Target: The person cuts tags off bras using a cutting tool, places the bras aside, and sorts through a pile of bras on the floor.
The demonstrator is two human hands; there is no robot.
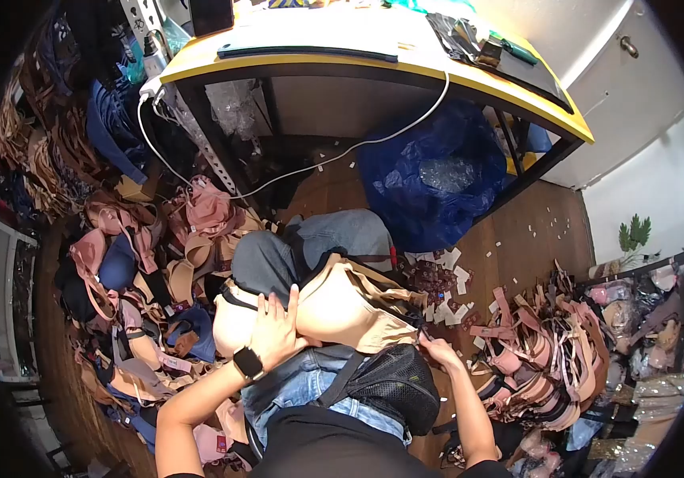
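A beige bra (334, 311) with dark edging lies across my lap, over my jeans (262, 263). My left hand (277, 328), with a dark watch on its wrist, rests flat on the cups with its fingers spread. At the right end of the bra, my right hand (436, 349) has its fingers closed on the band's edge. A black mesh bag (398, 386) sits against my waist just below the bra.
Piles of bras lie on the floor at left (143, 319) and right (541, 358). Ahead stands a yellow-edged table (318, 60) with a white cable (326, 163) hanging from it. Beneath are a blue plastic bag (398, 183) and scattered tags (442, 295).
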